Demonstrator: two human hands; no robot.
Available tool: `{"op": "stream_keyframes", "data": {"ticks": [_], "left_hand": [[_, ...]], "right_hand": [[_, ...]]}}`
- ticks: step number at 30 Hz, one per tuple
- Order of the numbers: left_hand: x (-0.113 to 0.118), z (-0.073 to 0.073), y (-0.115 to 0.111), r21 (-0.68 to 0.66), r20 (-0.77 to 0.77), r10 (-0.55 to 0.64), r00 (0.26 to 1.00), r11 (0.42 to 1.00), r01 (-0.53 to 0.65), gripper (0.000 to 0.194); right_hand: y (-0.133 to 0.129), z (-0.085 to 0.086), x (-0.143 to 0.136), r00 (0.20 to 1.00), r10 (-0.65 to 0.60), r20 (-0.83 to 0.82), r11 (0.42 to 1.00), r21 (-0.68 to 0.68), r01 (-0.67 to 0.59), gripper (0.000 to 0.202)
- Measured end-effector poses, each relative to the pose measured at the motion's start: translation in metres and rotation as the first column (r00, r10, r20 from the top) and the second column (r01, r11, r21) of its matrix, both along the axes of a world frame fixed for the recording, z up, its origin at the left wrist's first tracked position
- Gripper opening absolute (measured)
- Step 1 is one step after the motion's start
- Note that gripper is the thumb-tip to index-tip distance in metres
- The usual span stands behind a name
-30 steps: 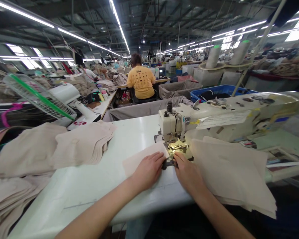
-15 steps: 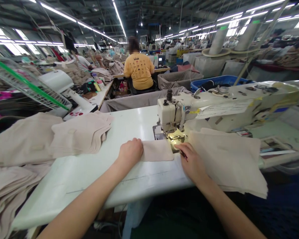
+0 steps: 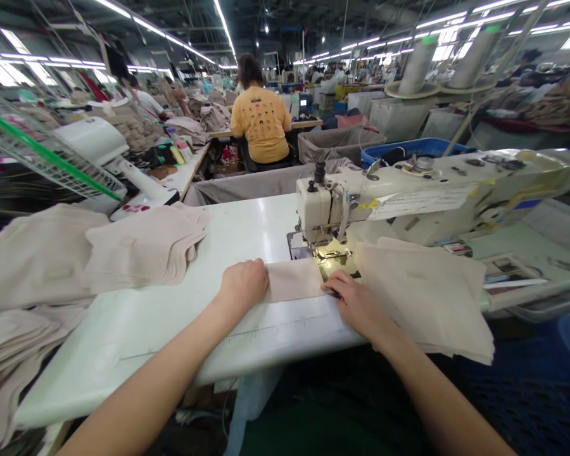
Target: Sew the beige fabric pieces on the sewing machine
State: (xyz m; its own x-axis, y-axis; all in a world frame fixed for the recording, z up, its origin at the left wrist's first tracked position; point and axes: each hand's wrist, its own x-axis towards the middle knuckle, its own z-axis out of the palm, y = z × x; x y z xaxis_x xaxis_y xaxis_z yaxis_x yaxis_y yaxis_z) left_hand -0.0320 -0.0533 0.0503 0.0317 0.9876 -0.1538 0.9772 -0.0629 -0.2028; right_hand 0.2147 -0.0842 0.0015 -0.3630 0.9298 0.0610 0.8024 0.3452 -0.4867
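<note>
A beige fabric piece (image 3: pixel 294 282), folded or cut to a narrow strip, lies flat on the white sewing table (image 3: pixel 266 231), just left of the needle area. My left hand (image 3: pixel 244 284) is closed over its left end, the fingertips hidden beneath the knuckles. At the right end, my right hand (image 3: pixel 358 303) is closed around a small dark metal tool (image 3: pixel 331 292), mostly covered by the fingers; its fingertips meet the fabric's corner. Just beyond them is the sewing machine (image 3: pixel 311 209), its shiny gold-coloured plate (image 3: pixel 335 253) lit by a lamp.
Stacked beige panels (image 3: pixel 142 244) lie on the left, with another beige pile (image 3: pixel 422 291) right of the needle. A white fan (image 3: pixel 95 139) stands at the back left. Beyond the table are a grey cloth bin (image 3: pixel 247 189) and a person in a yellow shirt (image 3: pixel 261 123).
My right hand has moved left to the fabric's right end, bringing the dark tool against it. The left hand keeps its hold on the other end. The view has shifted slightly.
</note>
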Motion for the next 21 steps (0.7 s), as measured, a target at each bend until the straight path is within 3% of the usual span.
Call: {"op": "stream_keyframes", "data": {"ticks": [2,4,6,8,9,14,21], "left_hand": [[0.003,0.001,0.000,0.006,0.004,0.002,1.000,1.000,-0.002,0.030],[0.012,-0.002,-0.001,0.050,0.038,-0.068,0.997,0.997,0.066,0.028],[0.023,-0.010,-0.003,0.139,0.125,-0.267,0.956,0.958,0.249,0.026],[0.036,-0.023,-0.005,0.239,0.232,-0.509,0.829,0.856,0.459,0.028],[0.042,-0.030,-0.005,0.280,0.259,-0.569,0.780,0.817,0.503,0.033],[0.055,-0.050,0.002,0.318,0.235,-0.592,0.771,0.796,0.514,0.034],[0.060,-0.044,0.011,0.296,0.225,-0.569,0.791,0.813,0.501,0.027]], "right_hand": [[0.000,0.001,0.000,0.998,0.027,0.049,1.000,0.009,-0.027,0.051],[0.000,0.001,-0.001,0.994,0.061,0.086,0.997,0.038,-0.065,0.052],[-0.001,-0.001,-0.002,0.990,0.095,0.100,0.992,0.071,-0.102,0.051],[0.000,-0.005,-0.002,0.987,0.126,0.103,0.987,0.092,-0.135,0.051],[0.000,-0.006,-0.002,0.985,0.136,0.107,0.985,0.094,-0.147,0.052],[0.002,-0.011,-0.002,0.980,0.137,0.142,0.985,0.087,-0.150,0.054],[0.007,-0.008,-0.005,0.983,0.090,0.162,0.990,0.096,-0.106,0.051]]}}
